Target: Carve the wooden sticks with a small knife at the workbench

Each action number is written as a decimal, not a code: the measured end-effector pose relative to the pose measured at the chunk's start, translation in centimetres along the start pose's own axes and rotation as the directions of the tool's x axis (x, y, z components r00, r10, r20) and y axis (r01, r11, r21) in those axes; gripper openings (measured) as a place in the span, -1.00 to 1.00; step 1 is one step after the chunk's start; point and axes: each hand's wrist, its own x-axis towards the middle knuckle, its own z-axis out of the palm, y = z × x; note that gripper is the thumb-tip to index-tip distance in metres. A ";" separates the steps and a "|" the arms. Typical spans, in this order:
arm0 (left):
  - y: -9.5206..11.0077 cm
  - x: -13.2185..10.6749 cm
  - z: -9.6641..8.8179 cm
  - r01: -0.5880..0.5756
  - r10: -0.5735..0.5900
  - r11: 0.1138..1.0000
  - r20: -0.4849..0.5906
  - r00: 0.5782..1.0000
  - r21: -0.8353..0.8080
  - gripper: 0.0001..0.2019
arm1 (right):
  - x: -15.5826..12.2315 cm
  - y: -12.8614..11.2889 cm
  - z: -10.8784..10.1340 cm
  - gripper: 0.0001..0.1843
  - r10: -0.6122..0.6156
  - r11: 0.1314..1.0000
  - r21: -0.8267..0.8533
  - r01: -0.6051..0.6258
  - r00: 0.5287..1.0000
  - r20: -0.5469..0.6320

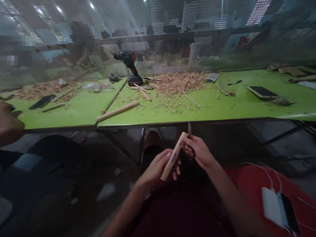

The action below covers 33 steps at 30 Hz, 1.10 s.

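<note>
1. Wooden stick (173,157), pale with dark blue marks on its face: you have it in front of your lap, below the near edge of the worktop (158,117), tilted with its upper end towards your right.
2. Your left hand (160,166) grips the stick, thumb along its side and fingers curled beneath it.
3. Your right hand (197,149) is closed around a narrow knife (190,129), blade pointing up; its fingers are at the stick's upper end, and the handle is mostly hidden.
4. Ahead of you, a thicker wooden rod (118,111) lies aslant by the near edge, its left end close to the seam in the green top.
5. Towards the far edge you have a cordless drill (129,65) upright on its battery, just left of a heap of wood shavings (181,83).
6. To the right of the heap lie a pen (234,82) and, nearer the right end, a smartphone (263,92).
7. Beside you on the right, a red seat (247,181) carries a white power bank (273,205) with cables.
8. At the worktop's left end, another person's hand (10,126) reaches in; you cannot tell what it holds.
</note>
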 end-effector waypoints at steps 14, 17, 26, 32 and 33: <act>-0.3 0.5 -0.4 -0.126 0.146 0.984 -0.157 0.977 0.129 -0.66 | -2.5 0.3 -0.2 -0.71 -0.335 0.659 -0.680 0.321 0.935 0.116; 0.2 0.5 0.0 -0.126 0.137 0.989 -0.154 0.979 0.075 -0.65 | -3.3 0.8 0.1 -0.68 -0.343 0.631 -0.691 0.352 0.926 0.158; 0.2 0.2 0.0 -0.198 0.185 0.980 -0.236 0.954 -0.030 -0.63 | -4.0 3.2 -0.4 -0.65 -0.445 0.375 -0.826 0.421 0.863 0.238; 0.3 0.2 0.0 -0.201 0.202 0.979 -0.272 0.941 0.032 -0.63 | -4.6 2.9 -1.4 -0.75 -0.519 0.386 -0.804 0.452 0.827 0.215; 0.2 0.4 0.0 -0.197 0.202 0.979 -0.270 0.941 0.044 -0.61 | -4.7 2.8 -1.5 -0.76 -0.527 0.413 -0.792 0.450 0.827 0.195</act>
